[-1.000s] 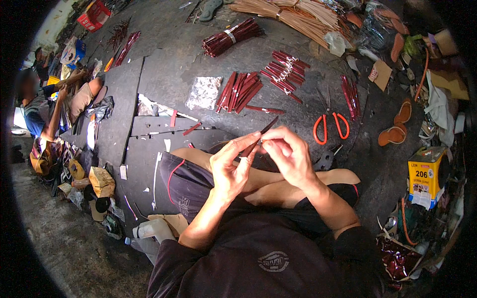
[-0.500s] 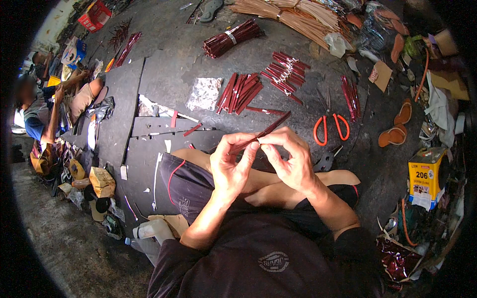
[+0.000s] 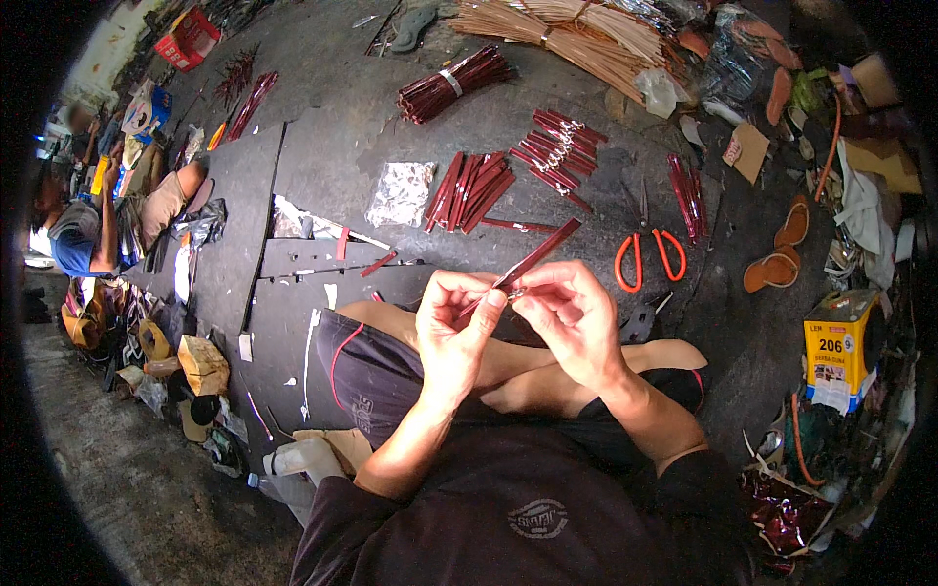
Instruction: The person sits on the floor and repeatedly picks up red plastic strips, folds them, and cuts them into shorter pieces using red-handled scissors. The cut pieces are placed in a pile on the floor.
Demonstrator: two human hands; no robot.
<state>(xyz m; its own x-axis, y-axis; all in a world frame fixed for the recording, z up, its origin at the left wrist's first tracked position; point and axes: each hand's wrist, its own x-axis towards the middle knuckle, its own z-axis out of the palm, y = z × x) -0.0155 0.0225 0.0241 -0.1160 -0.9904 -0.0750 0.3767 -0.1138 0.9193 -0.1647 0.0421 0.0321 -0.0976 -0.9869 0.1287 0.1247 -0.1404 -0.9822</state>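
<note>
Above my crossed legs, my left hand (image 3: 452, 327) pinches a narrow glossy dark red strap (image 3: 543, 251), which slants up to the right. My right hand (image 3: 572, 322) is closed at the strap's middle, its fingertips on a small shiny metal piece (image 3: 516, 293), perhaps a buckle. Whether that piece is fastened to the strap I cannot tell. Beyond the hands lie a pile of plain red straps (image 3: 469, 191), a stack of straps with metal fittings (image 3: 559, 146), and a clear bag of small silvery parts (image 3: 402, 193).
Orange-handled scissors (image 3: 628, 264) lie right of my hands, near a small strap bundle (image 3: 688, 199). A tied red bundle (image 3: 453, 82) and long tan strips (image 3: 572, 44) sit farther off. Sandals (image 3: 772, 270) and a yellow can (image 3: 840, 342) stand right. Another person (image 3: 83, 230) sits at left.
The strap has tilted and shifted slightly to the right, and the metal piece now shows at my right fingertips. The person at left has leaned and moved their arms.
</note>
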